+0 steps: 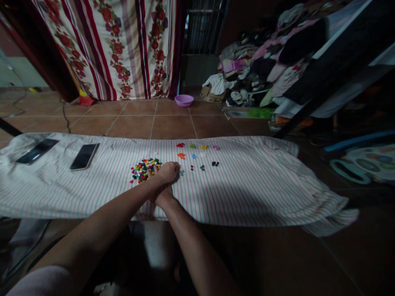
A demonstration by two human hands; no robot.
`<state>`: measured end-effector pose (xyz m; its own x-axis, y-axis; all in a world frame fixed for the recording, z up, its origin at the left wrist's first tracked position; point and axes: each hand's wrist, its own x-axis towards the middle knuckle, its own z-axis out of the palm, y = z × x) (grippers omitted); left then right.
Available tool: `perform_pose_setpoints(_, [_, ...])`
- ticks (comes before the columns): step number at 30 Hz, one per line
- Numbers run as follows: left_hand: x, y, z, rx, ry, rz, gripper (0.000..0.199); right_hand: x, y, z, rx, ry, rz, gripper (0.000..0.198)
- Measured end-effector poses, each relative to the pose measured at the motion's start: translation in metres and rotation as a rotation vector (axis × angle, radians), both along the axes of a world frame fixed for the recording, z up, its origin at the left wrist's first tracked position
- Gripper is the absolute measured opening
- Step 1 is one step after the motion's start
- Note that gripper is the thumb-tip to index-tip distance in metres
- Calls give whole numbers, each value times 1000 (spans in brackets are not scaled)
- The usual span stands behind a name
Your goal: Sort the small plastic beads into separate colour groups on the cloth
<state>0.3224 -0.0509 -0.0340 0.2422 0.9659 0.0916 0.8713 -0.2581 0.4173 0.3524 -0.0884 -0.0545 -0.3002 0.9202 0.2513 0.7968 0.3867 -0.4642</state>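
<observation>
My forearms cross above a striped cloth. My left hand [169, 171] reaches over to the right, its fingers curled together beside a few grey pieces [182, 172]; anything inside them is too small to make out. Beneath my left wrist, my right hand [161, 195] points left, with its fingertips apart at the edge of a mixed pile of small coloured plastic pieces [142, 169]. Part of that hand is hidden by the left forearm. Small single-colour groups lie to the right: red [180, 145], green [192, 146], yellow [204, 147], orange [181, 156], blue [194, 156] and black [215, 164].
Two phones [84, 157] [37, 151] lie on the left of the striped cloth [247, 193]. Beyond it, a purple basin [184, 100] stands on the tiled floor by a floral curtain [117, 53]. Heaped clothes [247, 65] fill the back right.
</observation>
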Motion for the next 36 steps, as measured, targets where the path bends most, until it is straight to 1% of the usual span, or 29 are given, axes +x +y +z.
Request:
perform_pose_setpoints(3, [-2,6,8,46,-17,58,24,0,1,3,1,-12,-7,60])
perform_pose_setpoints(5, [-9,12,16,45,-42,31,22,-1,1,6,11,-20,-33,63])
perform_pose_setpoints(7, [-23,15,23,50,-79,-47,22,-2,2,8,22,-26,-47,65])
perform_pose_setpoints(8, [-32,15,26,71,-93,-53,22,-2,2,9,25,-26,-48,66])
perform_pose_setpoints(10, [-54,9,28,115,-120,-9,21,-2,1,9,21,-25,-48,67])
perform_pose_setpoints(12, [-79,0,25,130,-149,81,22,-2,0,9,7,-37,-45,66])
perform_pose_setpoints(15, [-112,-15,17,128,-158,245,21,0,-1,9,-12,-67,-39,65])
perform_pose_setpoints(18, [-134,-28,6,89,-214,327,20,1,0,8,-9,-64,-44,70])
perform_pose_setpoints(19, [-139,-31,2,78,-241,335,20,1,1,8,-3,-59,-46,71])
perform_pose_setpoints(23, [-148,-41,-9,83,-352,306,23,4,2,6,43,-35,-39,72])
perform_pose_setpoints(27, [-152,-43,-13,80,-395,284,26,7,0,4,102,8,-48,64])
perform_pose_setpoints(30, [-153,-39,-11,54,-349,288,28,9,0,1,132,36,-60,53])
perform_pose_setpoints(32, [-152,-35,-9,52,-304,278,30,10,1,-1,139,55,-62,50])
perform_pose_setpoints(36, [-149,-28,-3,68,-215,183,30,10,3,-4,128,94,-35,50])
